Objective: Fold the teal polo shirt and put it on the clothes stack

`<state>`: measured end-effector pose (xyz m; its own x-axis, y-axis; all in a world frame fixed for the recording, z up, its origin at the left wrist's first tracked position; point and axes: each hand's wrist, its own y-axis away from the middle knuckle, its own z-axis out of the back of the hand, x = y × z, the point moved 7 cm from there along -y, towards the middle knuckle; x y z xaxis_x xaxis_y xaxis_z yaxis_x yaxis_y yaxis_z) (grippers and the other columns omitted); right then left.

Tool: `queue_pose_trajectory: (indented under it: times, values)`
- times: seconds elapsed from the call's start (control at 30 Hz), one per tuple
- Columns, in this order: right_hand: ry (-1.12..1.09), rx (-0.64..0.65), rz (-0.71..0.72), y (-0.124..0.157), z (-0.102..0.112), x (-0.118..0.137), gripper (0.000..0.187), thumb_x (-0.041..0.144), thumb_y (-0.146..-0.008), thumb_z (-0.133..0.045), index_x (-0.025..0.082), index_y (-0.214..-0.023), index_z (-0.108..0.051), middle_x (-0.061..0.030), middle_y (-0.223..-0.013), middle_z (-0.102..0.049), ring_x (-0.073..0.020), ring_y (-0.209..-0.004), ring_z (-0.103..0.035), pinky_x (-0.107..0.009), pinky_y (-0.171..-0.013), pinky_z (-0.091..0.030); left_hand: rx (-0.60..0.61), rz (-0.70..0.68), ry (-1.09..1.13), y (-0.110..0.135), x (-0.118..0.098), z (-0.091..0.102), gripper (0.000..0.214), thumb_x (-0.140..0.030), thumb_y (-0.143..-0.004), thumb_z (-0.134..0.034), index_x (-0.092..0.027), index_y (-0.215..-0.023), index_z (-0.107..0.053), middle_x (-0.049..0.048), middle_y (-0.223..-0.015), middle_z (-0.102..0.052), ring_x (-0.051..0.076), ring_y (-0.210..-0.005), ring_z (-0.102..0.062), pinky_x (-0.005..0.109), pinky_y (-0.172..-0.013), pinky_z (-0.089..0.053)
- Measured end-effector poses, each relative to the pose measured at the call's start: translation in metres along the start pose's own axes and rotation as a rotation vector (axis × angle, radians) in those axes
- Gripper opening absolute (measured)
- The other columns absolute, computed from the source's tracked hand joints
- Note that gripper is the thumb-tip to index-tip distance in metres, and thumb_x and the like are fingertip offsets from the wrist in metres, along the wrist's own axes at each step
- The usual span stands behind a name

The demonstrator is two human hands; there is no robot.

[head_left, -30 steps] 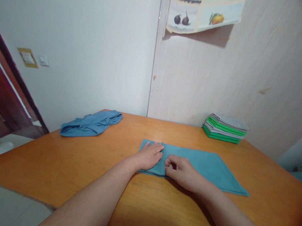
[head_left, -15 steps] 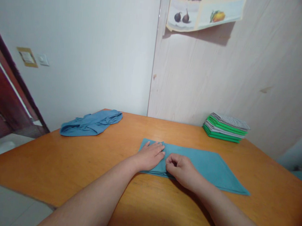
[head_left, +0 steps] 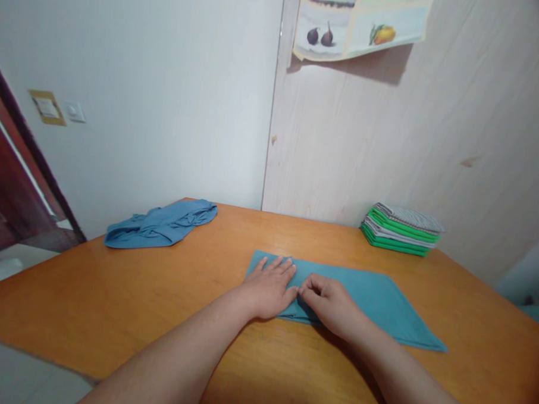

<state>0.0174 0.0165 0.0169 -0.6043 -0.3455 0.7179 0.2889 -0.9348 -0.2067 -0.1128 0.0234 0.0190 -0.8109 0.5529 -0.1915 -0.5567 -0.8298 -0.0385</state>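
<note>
A teal cloth (head_left: 372,299) lies folded flat on the orange wooden table (head_left: 114,290), its right end tapering to a point. My left hand (head_left: 270,285) rests flat on the cloth's left end, fingers stretched out. My right hand (head_left: 330,303) sits just to its right, fingers curled and pinching the cloth near the near edge. The two hands almost touch.
A crumpled blue garment (head_left: 161,224) lies at the table's far left. A stack of folded green and grey striped cloths (head_left: 400,230) stands at the far right by the wall. A fruit poster (head_left: 358,21) hangs above. A dark door frame (head_left: 16,173) is at the left.
My right hand has slid slightly left and forward along the cloth, closing up to my left hand. The left hand stays flat on the cloth.
</note>
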Motion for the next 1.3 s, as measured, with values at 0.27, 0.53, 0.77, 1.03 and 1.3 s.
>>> queue_pose_trajectory:
  times: [0.27,0.53,0.77,1.03,1.3]
  values:
    - [0.046,-0.17,-0.009,-0.004,0.026,-0.006,0.031,0.041,-0.092,-0.045,0.021,-0.078,-0.064,-0.0028,-0.074,-0.067,-0.0186,-0.071,-0.061,-0.029,-0.065,-0.047,0.021,0.002,0.005,-0.002,0.001,-0.002,0.072,-0.063,-0.097,-0.019,-0.02,-0.154,-0.03,0.0076,-0.161,-0.023,0.028,-0.149,-0.014,0.055,-0.118,-0.011]
    - [0.525,0.036,-0.14,-0.002,0.014,-0.035,0.076,0.061,-0.093,-0.035,0.009,-0.149,-0.04,-0.0167,-0.157,-0.032,-0.0341,-0.147,-0.02,-0.05,-0.118,-0.019,0.055,-0.001,0.007,0.0,0.0,-0.001,0.094,-0.083,-0.085,-0.022,-0.022,-0.156,-0.023,0.0076,-0.162,-0.018,0.031,-0.15,-0.01,0.056,-0.118,-0.008]
    - [0.585,0.148,-0.218,0.0,0.004,-0.038,0.081,0.066,-0.093,-0.028,0.013,-0.155,-0.027,-0.0122,-0.161,-0.021,-0.0313,-0.15,-0.01,-0.05,-0.119,-0.008,0.064,0.005,-0.01,-0.001,0.001,-0.001,0.102,-0.089,-0.078,-0.025,-0.023,-0.156,-0.022,0.0076,-0.162,-0.017,0.032,-0.15,-0.007,0.057,-0.118,-0.006]
    - [0.523,0.072,-0.352,-0.003,0.025,-0.047,0.08,0.065,-0.094,-0.025,0.012,-0.154,-0.028,-0.0125,-0.162,-0.018,-0.0299,-0.15,-0.009,-0.051,-0.119,-0.012,0.081,-0.011,-0.003,-0.001,0.001,0.001,0.097,-0.089,-0.078,-0.028,-0.033,-0.156,-0.02,0.0069,-0.163,-0.016,0.034,-0.149,-0.008,0.06,-0.116,-0.006]
    - [0.616,0.068,-0.383,0.003,0.024,-0.053,0.081,0.067,-0.094,-0.023,0.014,-0.155,-0.026,-0.0102,-0.163,-0.014,-0.0288,-0.15,-0.006,-0.052,-0.119,-0.003,0.064,-0.024,-0.01,-0.004,0.004,-0.003,0.095,-0.089,-0.078,-0.028,-0.034,-0.155,-0.024,0.0094,-0.162,-0.016,0.034,-0.149,-0.008,0.061,-0.115,-0.005]
